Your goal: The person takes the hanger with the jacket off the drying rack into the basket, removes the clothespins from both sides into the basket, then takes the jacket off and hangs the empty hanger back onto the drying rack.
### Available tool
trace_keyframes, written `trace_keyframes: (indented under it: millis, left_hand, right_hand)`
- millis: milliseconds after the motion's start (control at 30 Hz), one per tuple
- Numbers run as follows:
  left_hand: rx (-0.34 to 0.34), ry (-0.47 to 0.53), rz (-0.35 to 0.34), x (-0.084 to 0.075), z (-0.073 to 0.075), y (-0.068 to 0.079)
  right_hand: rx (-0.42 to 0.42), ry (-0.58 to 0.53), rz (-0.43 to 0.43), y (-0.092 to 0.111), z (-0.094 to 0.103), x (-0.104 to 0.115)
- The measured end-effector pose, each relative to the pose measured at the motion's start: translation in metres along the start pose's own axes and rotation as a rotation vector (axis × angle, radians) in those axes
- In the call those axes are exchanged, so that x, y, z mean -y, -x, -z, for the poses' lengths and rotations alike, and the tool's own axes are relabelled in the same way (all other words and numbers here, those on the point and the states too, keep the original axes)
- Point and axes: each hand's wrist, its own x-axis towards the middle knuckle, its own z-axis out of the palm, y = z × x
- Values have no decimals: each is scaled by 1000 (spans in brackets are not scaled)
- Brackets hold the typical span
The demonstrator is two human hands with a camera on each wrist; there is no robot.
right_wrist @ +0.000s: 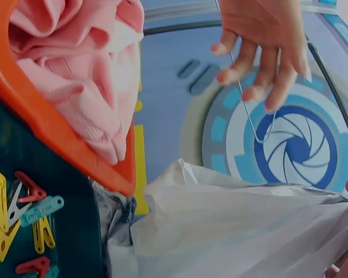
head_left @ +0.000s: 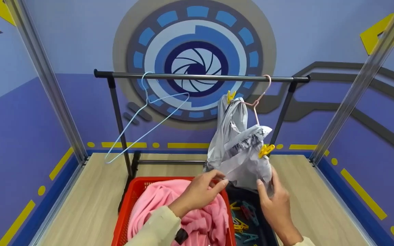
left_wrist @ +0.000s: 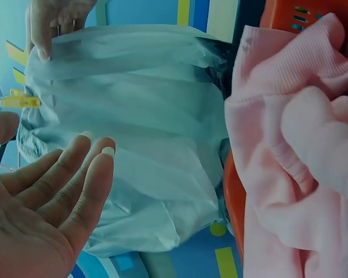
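Note:
A thin light-grey garment [head_left: 241,167] with dark-patterned parts hangs from a pink hanger [head_left: 257,102] on the rail. One yellow clothespin [head_left: 231,96] sits at its upper left, another yellow clothespin [head_left: 266,150] at its right corner. My right hand [head_left: 277,201] pinches the garment's right edge below that second clothespin, thumb in front and fingers behind. Beside the garment's lower left, my left hand [head_left: 204,189] is held with loosely bent fingers and nothing in them. The left wrist view shows this left hand [left_wrist: 52,202] palm up, fingers spread in front of the cloth.
A red basket [head_left: 123,218] of pink clothing [head_left: 159,198] stands in front of the rack. Right of it, a dark bin [head_left: 265,235] holds several coloured clothespins [right_wrist: 42,211]. A light-blue hanger [head_left: 150,130] hangs on the left of the black rail [head_left: 200,77].

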Motion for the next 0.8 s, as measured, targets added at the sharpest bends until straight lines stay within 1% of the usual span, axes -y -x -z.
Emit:
trace_keyframes:
  millis: [233,433,567,667,800]
  left_hand:
    - [-40,23,-41,-11,-5,-6]
    - [-52,15,-10,-22,-9,-10]
    - [-61,33,24,-30,-11,-14]
    - [-76,50,43,-35,-14,-18]
    - [-114,53,67,-39,-16,-24]
  right_hand:
    - [43,-24,63,9,-14,10]
    - [85,-41,115,15,-26,18]
    - [114,-22,156,20,-32,22]
    - [143,2,185,25,-36,25]
    - [170,-3,191,29,-40,28]
